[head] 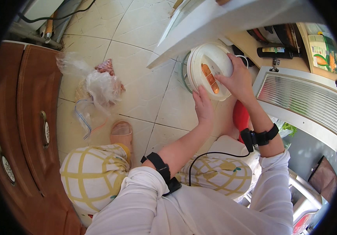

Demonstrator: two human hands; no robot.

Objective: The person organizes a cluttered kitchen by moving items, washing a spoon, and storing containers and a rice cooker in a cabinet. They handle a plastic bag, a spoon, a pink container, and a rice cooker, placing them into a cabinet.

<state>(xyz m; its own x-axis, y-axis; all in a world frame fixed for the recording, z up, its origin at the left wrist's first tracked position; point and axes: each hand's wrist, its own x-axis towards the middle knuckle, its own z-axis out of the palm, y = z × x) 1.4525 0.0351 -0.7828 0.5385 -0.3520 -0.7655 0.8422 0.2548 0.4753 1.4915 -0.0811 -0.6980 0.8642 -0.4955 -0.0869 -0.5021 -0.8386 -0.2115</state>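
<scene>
Both hands are on a stack of round white dishes or lids [225,61], tilted in front of an open cabinet. The top one bears an orange label or handle strip [210,78]; which of the two I cannot tell. My left hand [203,105] grips the near lower rim. My right hand [238,77] clasps the right side, its thumb over the top face. Behind the stack's left edge shows the curved rim of a clear glass vessel [184,72], mostly hidden. A white loop [244,59], perhaps a handle or cord, sticks out beyond my right hand.
Clear plastic bags [102,88], one with reddish contents, lie on the tiled floor [136,97]. An opened ribbed-glass door [300,100] stands at right, below a shelf with a dark bottle [277,53]. A white panel [209,26] juts overhead. Brown drawers [36,97] flank the left.
</scene>
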